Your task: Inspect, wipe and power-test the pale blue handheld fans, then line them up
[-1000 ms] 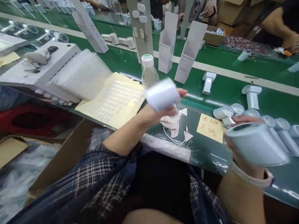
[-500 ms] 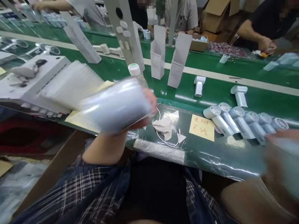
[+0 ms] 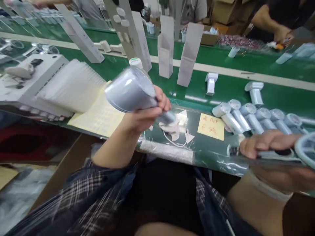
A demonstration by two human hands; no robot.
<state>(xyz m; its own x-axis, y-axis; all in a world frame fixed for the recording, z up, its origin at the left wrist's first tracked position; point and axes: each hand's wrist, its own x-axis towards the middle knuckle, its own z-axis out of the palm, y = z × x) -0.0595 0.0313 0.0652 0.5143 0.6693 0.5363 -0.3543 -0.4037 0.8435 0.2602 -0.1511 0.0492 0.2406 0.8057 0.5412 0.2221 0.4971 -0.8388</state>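
Observation:
My left hand point(image 3: 146, 116) is closed round the neck of a glossy light-blue handheld fan point(image 3: 130, 90), held in the air above the bench. The fan's wide head tilts to the left and its handle points down to the right. At the right edge my right hand point(image 3: 270, 144) grips a second handheld fan point(image 3: 275, 154) lying sideways; its round grille is cut off by the frame. Behind that hand a row of several light-blue fans point(image 3: 253, 121) lies on the bench. Beneath the left fan's handle are a crumpled white cloth point(image 3: 174, 131) and a white cable point(image 3: 169, 141).
A yellow handwritten note point(image 3: 211, 126) lies mid-bench. Open white boxes point(image 3: 165, 59) and two fans point(image 3: 211, 83) stand on the green belt point(image 3: 228, 85). A bottle cap point(image 3: 135, 62) shows behind the left fan. White sleeves point(image 3: 73, 88) are stacked left. Co-workers are across the belt.
The left-hand fan has turned, so its head now tilts up and its handle shows. My right hand has come inward from the right edge with its fan, now less blurred.

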